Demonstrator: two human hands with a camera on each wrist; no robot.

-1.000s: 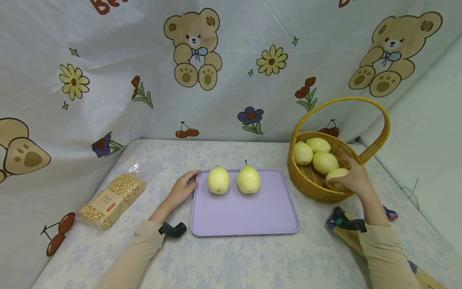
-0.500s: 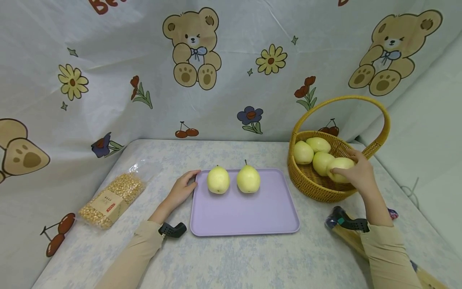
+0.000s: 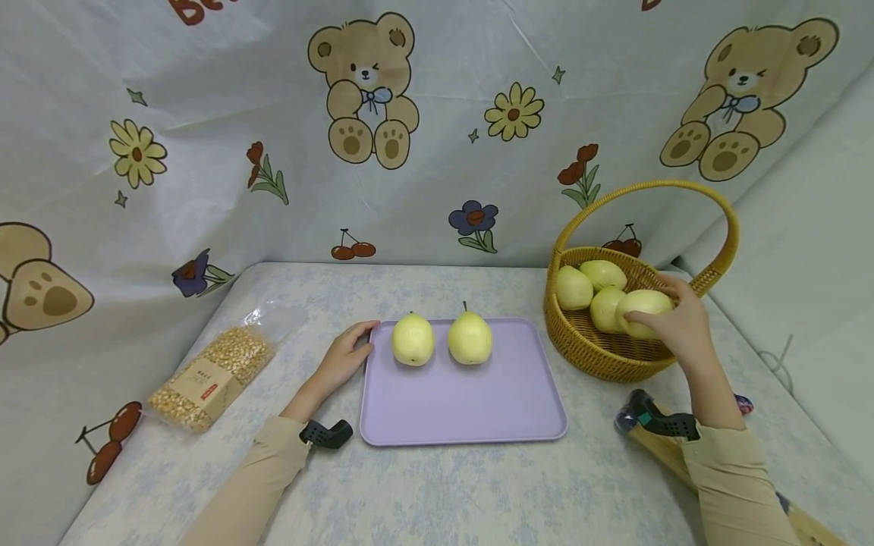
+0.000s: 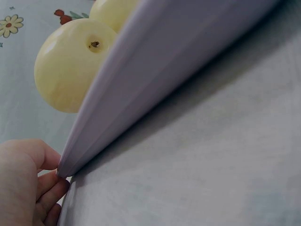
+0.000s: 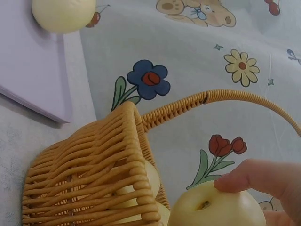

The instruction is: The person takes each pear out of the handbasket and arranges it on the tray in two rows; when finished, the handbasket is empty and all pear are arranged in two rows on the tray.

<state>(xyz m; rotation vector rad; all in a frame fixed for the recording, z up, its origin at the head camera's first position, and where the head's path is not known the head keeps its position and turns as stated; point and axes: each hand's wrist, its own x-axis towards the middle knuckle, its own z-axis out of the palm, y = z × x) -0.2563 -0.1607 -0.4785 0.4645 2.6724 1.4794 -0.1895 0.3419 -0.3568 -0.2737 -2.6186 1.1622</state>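
Note:
A pale yellow pear (image 3: 643, 312) is in the grip of my right hand (image 3: 683, 322), above the front right part of a woven basket (image 3: 587, 350). Several more pears (image 3: 573, 289) lie in the basket. In the right wrist view the thumb (image 5: 244, 176) presses on the held pear (image 5: 216, 207) near its end dimple. My left hand (image 3: 343, 358) pinches the upper left corner of a lilac tray (image 3: 464, 409). Two pears stand on the tray's far half, a left one (image 3: 413, 340) and a right one (image 3: 470, 339).
A clear bag of yellow kernels (image 3: 215, 375) lies at the left. The basket's tall handle (image 3: 665, 186) arches over it. Under the right forearm is a long tan item (image 3: 658, 447), partly hidden, with a small colourful wrapped thing (image 3: 743, 404) beside it. A printed cloth hangs behind.
My right hand has lifted the pear up from the basket's bottom, slightly away from me and to the right. The left hand and tray have stayed in place.

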